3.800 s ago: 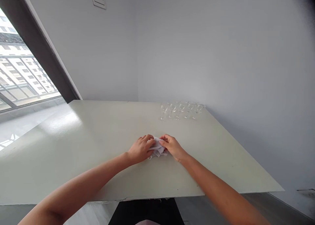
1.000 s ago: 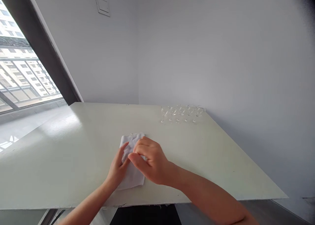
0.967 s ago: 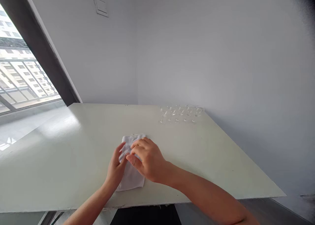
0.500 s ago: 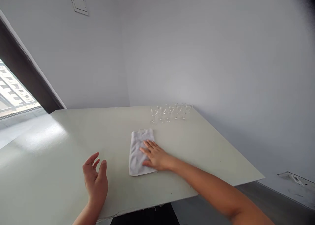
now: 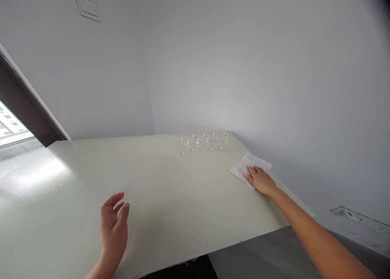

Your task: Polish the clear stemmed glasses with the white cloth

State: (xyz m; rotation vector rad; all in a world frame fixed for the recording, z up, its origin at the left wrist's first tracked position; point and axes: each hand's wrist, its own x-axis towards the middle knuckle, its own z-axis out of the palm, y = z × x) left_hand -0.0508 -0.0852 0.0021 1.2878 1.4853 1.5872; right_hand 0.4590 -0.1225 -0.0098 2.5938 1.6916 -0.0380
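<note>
My right hand [image 5: 261,180] lies flat, fingers spread, on a white cloth [image 5: 243,165] near the table's right edge. The cloth is spread out at a slant, and its far right corner reaches the edge by the wall. Above the left-front part of the table hovers my left hand [image 5: 113,226], fingers loosely curled and apart, with nothing in it. Several clear stemmed glasses [image 5: 185,142] stand upright in a row at the back right of the pale table [image 5: 158,189], beyond the cloth and apart from it.
Grey walls [image 5: 243,67] meet in a corner behind the table. A switch plate [image 5: 87,5] is high on the left wall, and a dark-framed window [image 5: 12,124] is at the far left. Low on the right wall is an outlet plate [image 5: 350,216].
My right hand has slid the cloth from the middle of the table to the right edge, turning it. My left hand has hardly moved. The view has shifted slightly right.
</note>
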